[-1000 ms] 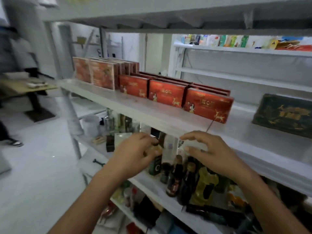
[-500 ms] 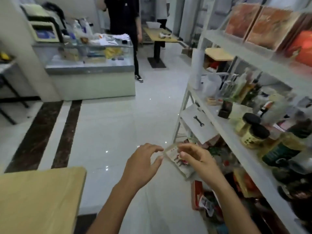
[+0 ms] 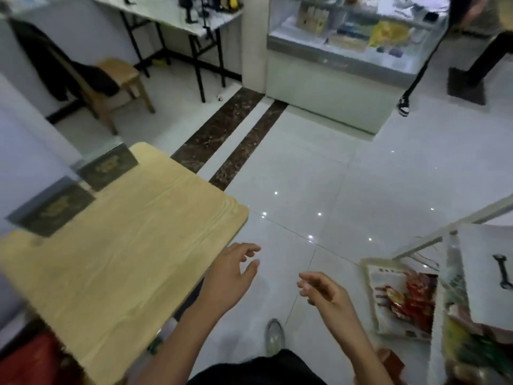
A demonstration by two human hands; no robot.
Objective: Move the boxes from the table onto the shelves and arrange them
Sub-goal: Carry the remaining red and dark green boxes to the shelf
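Two dark green boxes with gold print stand on the far left edge of the light wooden table (image 3: 125,245): one box (image 3: 54,208) nearer me, the other box (image 3: 108,168) behind it. My left hand (image 3: 231,273) hovers past the table's right edge with loosely curled fingers, holding nothing. My right hand (image 3: 322,290) floats over the floor to its right, fingers relaxed and empty. Only the corner of the shelf unit (image 3: 472,273) shows at the right edge.
A white tiled floor with two dark stripes (image 3: 230,145) lies ahead. A glass counter (image 3: 347,59) stands at the back, with a person's legs (image 3: 416,79) beside it. A wooden chair (image 3: 111,87) with a dark coat and a folding table (image 3: 172,15) are back left.
My view has swung left from the shelves to the table. Both hands have dropped away from the shelf and now hang empty over the floor and table edge.
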